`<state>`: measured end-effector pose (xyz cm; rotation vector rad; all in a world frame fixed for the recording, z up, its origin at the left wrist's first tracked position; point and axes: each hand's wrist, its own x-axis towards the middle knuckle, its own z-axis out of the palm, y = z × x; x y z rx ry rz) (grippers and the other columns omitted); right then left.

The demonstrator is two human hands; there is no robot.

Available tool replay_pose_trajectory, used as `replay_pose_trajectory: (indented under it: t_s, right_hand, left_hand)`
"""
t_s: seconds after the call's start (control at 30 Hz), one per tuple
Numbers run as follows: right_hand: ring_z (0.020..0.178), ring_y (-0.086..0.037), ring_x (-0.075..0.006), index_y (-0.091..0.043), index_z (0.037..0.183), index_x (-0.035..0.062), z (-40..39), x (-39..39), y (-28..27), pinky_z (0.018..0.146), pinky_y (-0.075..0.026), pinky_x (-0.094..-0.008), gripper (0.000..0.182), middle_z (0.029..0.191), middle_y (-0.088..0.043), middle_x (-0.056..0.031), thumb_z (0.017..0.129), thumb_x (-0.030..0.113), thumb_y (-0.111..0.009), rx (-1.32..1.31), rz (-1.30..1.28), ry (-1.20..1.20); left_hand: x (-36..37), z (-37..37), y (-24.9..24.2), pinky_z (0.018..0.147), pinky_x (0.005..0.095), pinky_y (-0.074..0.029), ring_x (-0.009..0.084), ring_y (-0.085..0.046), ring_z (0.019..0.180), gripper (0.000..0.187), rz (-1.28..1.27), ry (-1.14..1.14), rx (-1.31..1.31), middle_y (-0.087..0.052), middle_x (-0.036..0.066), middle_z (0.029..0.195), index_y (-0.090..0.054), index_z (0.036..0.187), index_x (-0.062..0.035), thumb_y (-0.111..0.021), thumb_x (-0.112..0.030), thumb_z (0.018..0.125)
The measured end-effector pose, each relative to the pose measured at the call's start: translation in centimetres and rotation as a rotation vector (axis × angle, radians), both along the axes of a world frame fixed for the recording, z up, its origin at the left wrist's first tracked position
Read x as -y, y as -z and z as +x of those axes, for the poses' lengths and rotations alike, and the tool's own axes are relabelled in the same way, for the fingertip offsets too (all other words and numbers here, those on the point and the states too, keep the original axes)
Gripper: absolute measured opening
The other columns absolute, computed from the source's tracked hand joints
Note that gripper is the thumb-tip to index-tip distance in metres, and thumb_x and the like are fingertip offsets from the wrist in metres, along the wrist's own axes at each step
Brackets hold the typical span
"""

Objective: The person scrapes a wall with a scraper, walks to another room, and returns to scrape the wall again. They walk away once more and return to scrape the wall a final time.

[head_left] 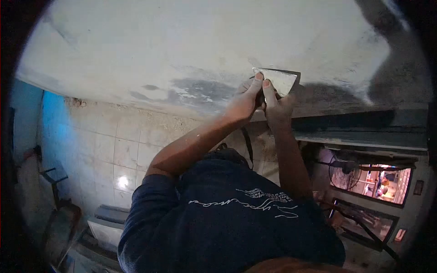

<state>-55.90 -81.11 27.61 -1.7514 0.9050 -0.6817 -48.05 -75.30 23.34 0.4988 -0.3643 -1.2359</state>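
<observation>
A putty knife with a wide, pale metal blade [283,81] is pressed close to the plastered wall [218,36], its broad edge facing up in the head view. My left hand [246,101] grips it from the left, thumb lying on the blade's lower corner. From the other side my right hand [278,107] holds the same tool, its thumb also on the blade. The handle is hidden behind my fingers. Grey patches [195,90] mark the pale wall left of my hands, and darker grey surrounds the blade on the right.
A dark ledge [350,122] runs below the wall at right. Beyond it are a fan [344,174] and a bright opening [387,182]. Dusty tiles [125,150] spread at left, with furniture [105,232] lower down. A dark strap [248,148] hangs below my hands.
</observation>
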Motion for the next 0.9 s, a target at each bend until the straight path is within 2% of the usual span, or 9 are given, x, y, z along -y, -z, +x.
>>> replay_pose_trajectory:
  t_s: [0.2, 0.3, 0.37, 0.53, 0.67, 0.73, 0.77, 0.83, 0.9]
  right_hand:
    - [0.058, -0.052, -0.0046, -0.062, 0.095, -0.0013, 0.8, 0.4, -0.3, 0.048, -0.041, -0.023, 0.018, 0.072, -0.059, -0.001, 0.089, 0.016, -0.057, 0.129, -0.052, -0.135]
    - [0.061, -0.053, -0.005, -0.062, 0.096, -0.0015, 0.2, -0.6, -0.6, 0.049, -0.042, -0.0228, 0.019, 0.076, -0.061, -0.0022, 0.089, 0.016, -0.057, 0.106, -0.027, -0.145]
    - [0.063, -0.054, -0.0066, -0.062, 0.097, -0.0018, 0.0, -0.2, -0.5, 0.051, -0.043, -0.0235, 0.02, 0.079, -0.062, -0.0029, 0.089, 0.016, -0.058, 0.027, 0.015, -0.036]
    - [0.067, -0.058, -0.0106, -0.062, 0.098, -0.0028, 0.9, 0.8, 0.4, 0.052, -0.045, -0.0264, 0.022, 0.081, -0.065, -0.0062, 0.089, 0.017, -0.058, 0.116, -0.212, -0.094]
    - [0.065, -0.058, -0.0106, -0.06, 0.101, -0.0024, 0.0, 0.5, 0.2, 0.053, -0.045, -0.0243, 0.022, 0.084, -0.064, -0.0064, 0.089, 0.016, -0.057, 0.078, -0.236, -0.194]
    - [0.064, -0.057, -0.0093, -0.061, 0.101, -0.0021, -0.2, 0.3, 0.0, 0.052, -0.044, -0.0233, 0.021, 0.082, -0.063, -0.0061, 0.089, 0.014, -0.056, 0.134, -0.117, -0.078]
    - [0.07, -0.06, -0.0115, -0.061, 0.101, -0.0024, 0.0, 0.3, -0.3, 0.057, -0.047, -0.0256, 0.019, 0.086, -0.064, -0.0073, 0.089, 0.012, -0.055, 0.065, -0.043, -0.037]
    - [0.079, -0.062, -0.0157, -0.06, 0.101, -0.0032, 1.5, 0.7, -0.7, 0.068, -0.049, -0.0299, 0.019, 0.089, -0.066, -0.0082, 0.089, 0.01, -0.055, 0.136, -0.186, -0.162]
    - [0.081, -0.063, -0.0171, -0.06, 0.102, -0.0035, 1.9, 0.6, -0.8, 0.071, -0.05, -0.0309, 0.019, 0.089, -0.066, -0.0084, 0.089, 0.01, -0.055, 0.162, -0.12, -0.182]
  left_hand:
    - [0.0, 1.3, 0.2, 0.068, 0.0298, -0.045, 0.0135, -0.054, 0.076, 0.036, -0.114, -0.011, -0.036, -0.057, 0.004, 0.083, -0.055, 0.092, -0.0064, -0.034, -0.035, 0.1]
    - [-0.6, 0.7, -0.2, 0.07, 0.0306, -0.045, 0.014, -0.055, 0.079, 0.036, 0.024, -0.012, -0.113, -0.058, 0.005, 0.087, -0.055, 0.095, -0.0058, -0.035, -0.035, 0.1]
    - [0.7, 0.3, 1.1, 0.073, 0.0316, -0.046, 0.0148, -0.056, 0.083, 0.036, -0.014, -0.022, 0.047, -0.059, 0.006, 0.089, -0.055, 0.097, -0.005, -0.035, -0.035, 0.1]
    - [0.0, 1.4, -0.2, 0.067, 0.0289, -0.048, 0.0146, -0.058, 0.079, 0.037, -0.114, -0.015, -0.025, -0.06, 0.006, 0.088, -0.057, 0.095, -0.0045, -0.038, -0.036, 0.099]
    - [0.5, 0.3, 0.5, 0.063, 0.0285, -0.048, 0.013, -0.057, 0.076, 0.036, -0.046, -0.108, -0.041, -0.059, 0.004, 0.084, -0.057, 0.094, -0.0061, -0.038, -0.037, 0.099]
    - [1.5, -0.2, 1.9, 0.063, 0.0286, -0.048, 0.0133, -0.057, 0.076, 0.036, 0.015, -0.054, 0.085, -0.058, 0.004, 0.084, -0.057, 0.095, -0.0067, -0.038, -0.038, 0.098]
    - [1.5, -0.1, 1.8, 0.065, 0.0283, -0.048, 0.0135, -0.057, 0.075, 0.036, -0.098, -0.06, 0.038, -0.058, 0.004, 0.083, -0.056, 0.095, -0.0069, -0.038, -0.038, 0.098]
    - [0.2, 1.3, -0.8, 0.063, 0.0287, -0.049, 0.0135, -0.057, 0.071, 0.038, 0.013, -0.125, 0.007, -0.058, 0.005, 0.08, -0.055, 0.092, -0.0062, -0.037, -0.038, 0.099]
    - [0.0, 1.5, -1.0, 0.062, 0.0289, -0.049, 0.0135, -0.057, 0.069, 0.038, 0.074, -0.178, 0.011, -0.058, 0.004, 0.078, -0.055, 0.091, -0.006, -0.036, -0.038, 0.099]
